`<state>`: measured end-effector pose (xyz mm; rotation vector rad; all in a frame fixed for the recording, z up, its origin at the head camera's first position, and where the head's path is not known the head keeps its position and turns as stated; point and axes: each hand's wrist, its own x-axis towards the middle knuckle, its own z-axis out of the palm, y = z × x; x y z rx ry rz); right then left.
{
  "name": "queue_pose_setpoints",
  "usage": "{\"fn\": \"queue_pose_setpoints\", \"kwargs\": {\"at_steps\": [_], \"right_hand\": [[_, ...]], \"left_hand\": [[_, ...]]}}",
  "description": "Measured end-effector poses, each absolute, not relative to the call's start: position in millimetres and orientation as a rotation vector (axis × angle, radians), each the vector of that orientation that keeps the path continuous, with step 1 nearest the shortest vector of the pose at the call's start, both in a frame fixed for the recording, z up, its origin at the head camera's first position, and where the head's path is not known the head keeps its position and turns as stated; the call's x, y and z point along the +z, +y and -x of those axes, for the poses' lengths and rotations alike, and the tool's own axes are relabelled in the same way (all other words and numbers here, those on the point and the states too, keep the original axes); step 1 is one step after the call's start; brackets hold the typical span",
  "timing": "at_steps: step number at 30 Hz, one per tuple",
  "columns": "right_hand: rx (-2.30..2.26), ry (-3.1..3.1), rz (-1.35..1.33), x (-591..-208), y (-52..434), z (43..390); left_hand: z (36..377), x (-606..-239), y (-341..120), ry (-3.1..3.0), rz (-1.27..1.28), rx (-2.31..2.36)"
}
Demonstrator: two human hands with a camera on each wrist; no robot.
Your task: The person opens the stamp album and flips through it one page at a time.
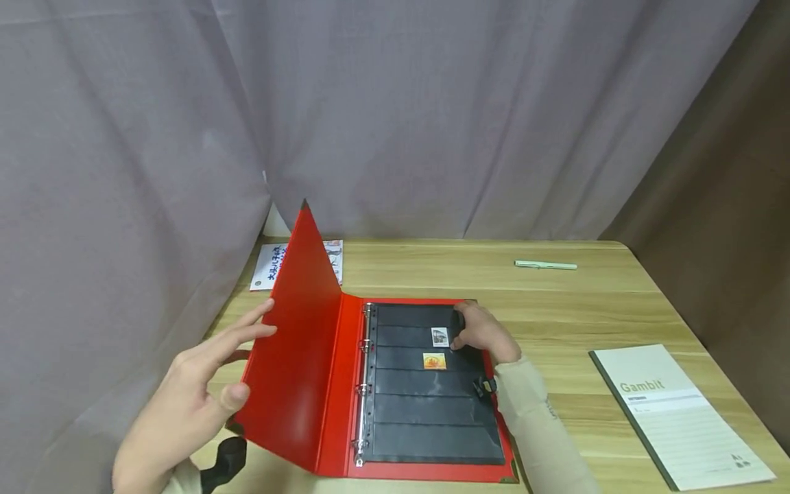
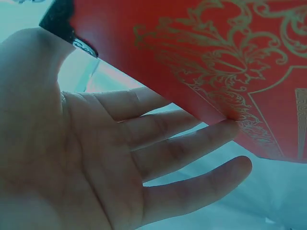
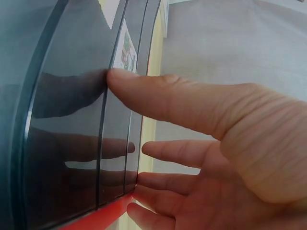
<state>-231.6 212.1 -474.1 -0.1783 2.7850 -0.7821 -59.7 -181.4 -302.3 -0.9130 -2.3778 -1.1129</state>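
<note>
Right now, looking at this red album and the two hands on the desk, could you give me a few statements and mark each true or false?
1. The red album lies open on the table. True.
2. The left hand holds the pen. False: its straight fingers touch the raised cover.
3. Two stamps sit in the black page. True.
4. The right hand rests on the notebook. False: it rests on the album page.

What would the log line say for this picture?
left hand: lifts red cover | right hand: presses black page | stamps: in pockets
</note>
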Motion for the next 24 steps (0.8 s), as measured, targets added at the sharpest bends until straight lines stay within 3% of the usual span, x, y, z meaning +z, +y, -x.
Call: {"fn": "queue_pose_setpoints", "kwargs": {"at_steps": [9, 24], "right_hand": [[-0.763, 2.776, 0.181, -477.0, 209.2, 232.9], [-0.754, 2.774, 0.168, -477.6, 211.5, 233.0]], "left_hand": [[46.6, -299.8, -202.3, -2.506, 0.741, -1.027], [36.6, -303.4, -221.2, -2.848, 0.200, -0.766]]}}
